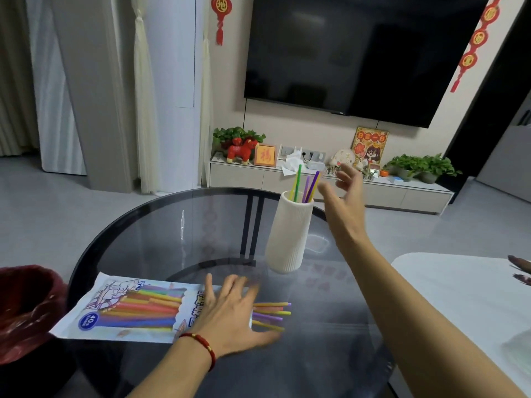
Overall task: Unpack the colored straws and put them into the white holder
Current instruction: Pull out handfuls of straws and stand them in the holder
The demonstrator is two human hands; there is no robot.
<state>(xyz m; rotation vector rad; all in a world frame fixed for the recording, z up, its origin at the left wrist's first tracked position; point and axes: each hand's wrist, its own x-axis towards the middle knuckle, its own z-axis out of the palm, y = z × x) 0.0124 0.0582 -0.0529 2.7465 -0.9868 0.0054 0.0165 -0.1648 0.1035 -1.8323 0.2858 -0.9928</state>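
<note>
— Head view: where are the hands?
— Left hand [230, 314] lies flat, fingers spread, on the straw packet [129, 308] on the bench [172, 225]. Right hand [344, 191] hovers empty, fingers loose, beside the white holder [290, 237] with straws [304, 185].

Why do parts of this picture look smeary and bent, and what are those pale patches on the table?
Head view: the left hand is motion-blurred at its fingers over the loose straws; the right hand is slightly soft beside the white holder. The pale patches are glare on the glass table. The wide-angle lens bends the television edges.
</note>
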